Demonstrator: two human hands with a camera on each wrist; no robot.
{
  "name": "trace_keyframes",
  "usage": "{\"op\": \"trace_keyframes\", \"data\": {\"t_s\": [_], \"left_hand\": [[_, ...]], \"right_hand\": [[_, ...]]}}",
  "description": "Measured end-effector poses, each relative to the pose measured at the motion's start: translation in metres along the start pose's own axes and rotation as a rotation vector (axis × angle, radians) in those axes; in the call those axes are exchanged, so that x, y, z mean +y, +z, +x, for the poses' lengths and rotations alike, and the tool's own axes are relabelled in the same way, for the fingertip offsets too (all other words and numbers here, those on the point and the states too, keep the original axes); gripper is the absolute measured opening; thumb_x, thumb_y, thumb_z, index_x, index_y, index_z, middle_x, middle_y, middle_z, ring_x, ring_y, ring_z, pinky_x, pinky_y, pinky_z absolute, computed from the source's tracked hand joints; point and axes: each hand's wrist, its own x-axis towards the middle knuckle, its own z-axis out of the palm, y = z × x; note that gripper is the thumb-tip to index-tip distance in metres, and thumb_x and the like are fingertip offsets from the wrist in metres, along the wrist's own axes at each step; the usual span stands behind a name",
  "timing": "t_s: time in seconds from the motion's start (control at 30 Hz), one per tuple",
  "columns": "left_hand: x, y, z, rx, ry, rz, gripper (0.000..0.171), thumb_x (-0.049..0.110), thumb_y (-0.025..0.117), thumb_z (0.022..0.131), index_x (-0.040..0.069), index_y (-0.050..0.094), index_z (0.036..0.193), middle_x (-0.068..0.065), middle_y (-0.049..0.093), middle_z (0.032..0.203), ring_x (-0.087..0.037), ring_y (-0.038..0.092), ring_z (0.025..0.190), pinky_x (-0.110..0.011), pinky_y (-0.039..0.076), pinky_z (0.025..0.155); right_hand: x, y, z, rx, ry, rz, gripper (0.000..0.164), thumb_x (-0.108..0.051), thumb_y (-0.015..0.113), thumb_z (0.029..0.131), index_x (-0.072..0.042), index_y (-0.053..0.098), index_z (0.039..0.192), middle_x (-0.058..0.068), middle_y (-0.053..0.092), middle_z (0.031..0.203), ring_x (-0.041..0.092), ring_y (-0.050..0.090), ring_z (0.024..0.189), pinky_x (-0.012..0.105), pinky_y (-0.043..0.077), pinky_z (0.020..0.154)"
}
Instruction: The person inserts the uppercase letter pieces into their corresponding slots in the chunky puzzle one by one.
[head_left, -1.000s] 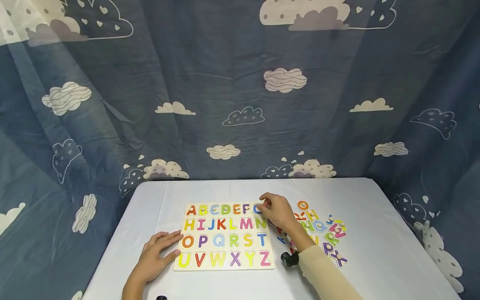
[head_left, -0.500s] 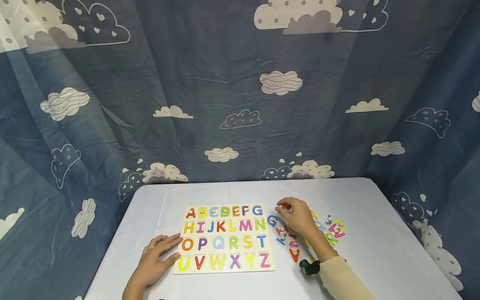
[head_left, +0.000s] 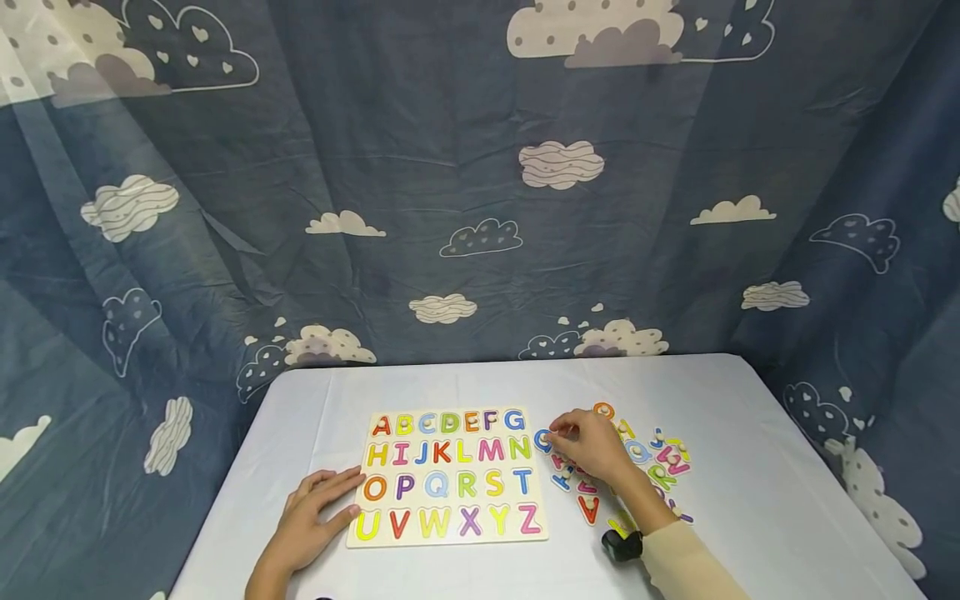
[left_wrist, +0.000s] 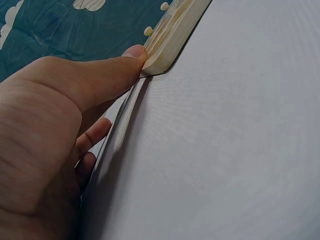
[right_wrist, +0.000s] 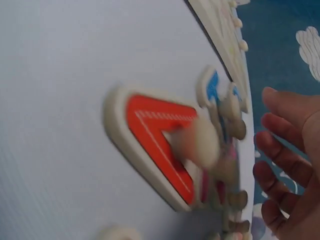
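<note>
A cream wooden alphabet puzzle board (head_left: 447,540) lies on the table, its letters in rows from A to Z. Knobbed pieces sit in the top row, such as the letter C piece (head_left: 427,423). My left hand (head_left: 307,521) rests at the board's left edge, and in the left wrist view its thumb (left_wrist: 110,75) touches the corner. My right hand (head_left: 596,446) hovers over the loose letters, fingertips by a blue letter G piece (head_left: 542,441). The right wrist view shows its fingers (right_wrist: 282,150) loosely bent and apart, holding nothing, beyond a red letter piece (right_wrist: 150,140).
Loose knobbed letters lie right of the board, among them an orange letter O (head_left: 603,410), a red letter (head_left: 588,509) and a green letter (head_left: 662,477). A dark strapped device (head_left: 622,546) sits at my right wrist. A cloud-patterned curtain (head_left: 390,183) hangs behind the white table (head_left: 780,517).
My right hand has left the board's top right corner, moved right over the loose letters, then dipped slightly nearer the blue G piece. My left hand has stayed at the board's edge.
</note>
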Motion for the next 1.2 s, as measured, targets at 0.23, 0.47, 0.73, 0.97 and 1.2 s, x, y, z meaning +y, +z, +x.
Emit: {"op": "trace_keyframes", "data": {"t_s": [0.23,0.47,0.73,0.97,1.2], "left_hand": [[0.001,-0.001,0.0,0.0,0.004,-0.012,0.046,0.041,0.077,0.09,0.03,0.07,0.135,0.007,0.059,0.15,-0.025,0.04,0.137,-0.057,0.023,0.109],[0.002,0.0,-0.001,0.019,0.028,-0.003,0.046,0.04,0.077,0.091,0.027,0.07,0.134,0.006,0.06,0.149,-0.024,0.04,0.136,-0.055,0.024,0.106],[-0.001,0.002,-0.001,0.02,0.025,-0.002,0.046,0.041,0.076,0.091,0.028,0.07,0.134,0.007,0.06,0.149,-0.024,0.04,0.136,-0.057,0.023,0.108],[-0.001,0.001,0.0,0.011,0.018,0.001,0.046,0.042,0.076,0.091,0.03,0.07,0.135,0.008,0.06,0.149,-0.024,0.04,0.137,-0.056,0.023,0.108],[-0.001,0.0,-0.001,0.018,0.034,0.003,0.046,0.041,0.076,0.091,0.029,0.07,0.135,0.007,0.06,0.149,-0.024,0.04,0.136,-0.056,0.024,0.107]], "right_hand": [[-0.002,0.015,0.0,0.005,0.036,-0.047,0.022,-0.034,0.086,0.084,-0.02,0.08,0.1,-0.01,0.065,0.08,0.013,0.052,0.08,0.03,0.043,0.072],[0.0,0.023,0.0,0.065,0.02,-0.077,0.022,-0.033,0.085,0.086,-0.016,0.081,0.099,-0.007,0.067,0.084,0.013,0.052,0.079,0.031,0.043,0.073],[-0.001,0.021,0.004,0.109,-0.056,-0.098,0.017,-0.03,0.083,0.089,-0.016,0.082,0.1,-0.003,0.074,0.093,0.013,0.054,0.081,0.032,0.045,0.075],[-0.008,0.017,0.011,0.13,-0.081,-0.098,0.016,-0.029,0.08,0.091,-0.018,0.082,0.102,-0.005,0.074,0.093,0.014,0.056,0.084,0.034,0.046,0.077],[-0.023,0.018,0.023,0.142,-0.108,-0.066,0.015,-0.028,0.079,0.092,-0.017,0.082,0.102,-0.006,0.073,0.089,0.017,0.061,0.089,0.038,0.049,0.082]]}}
